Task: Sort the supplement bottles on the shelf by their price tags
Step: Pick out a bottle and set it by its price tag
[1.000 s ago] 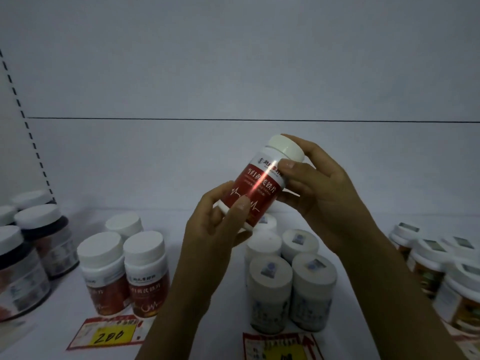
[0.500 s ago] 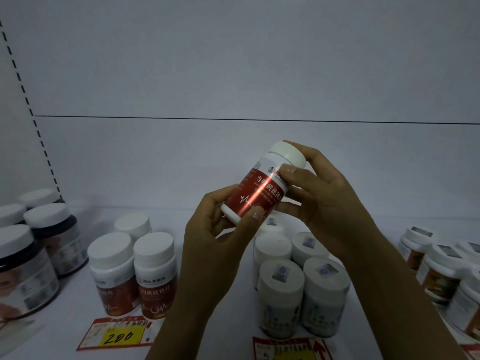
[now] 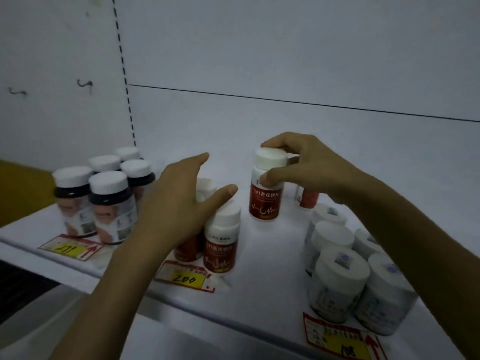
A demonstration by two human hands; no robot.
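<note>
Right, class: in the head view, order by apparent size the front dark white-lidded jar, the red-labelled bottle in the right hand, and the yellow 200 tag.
1. Front dark white-lidded jar, wider, though nearer the camera.
2. Red-labelled white-capped bottle, gripped by the right hand.
3. Yellow 200 price tag.

A red-labelled bottle (image 3: pixel 265 201) with a white cap is upright mid-shelf (image 3: pixel 272 258). Two matching red bottles (image 3: pixel 220 245) stand behind the 200 tag (image 3: pixel 185 278) at the front edge. Dark bottles (image 3: pixel 109 203) cluster at the left edge, white bottles (image 3: pixel 337 281) by the 108 tag (image 3: pixel 348 353) at the front right.
</note>
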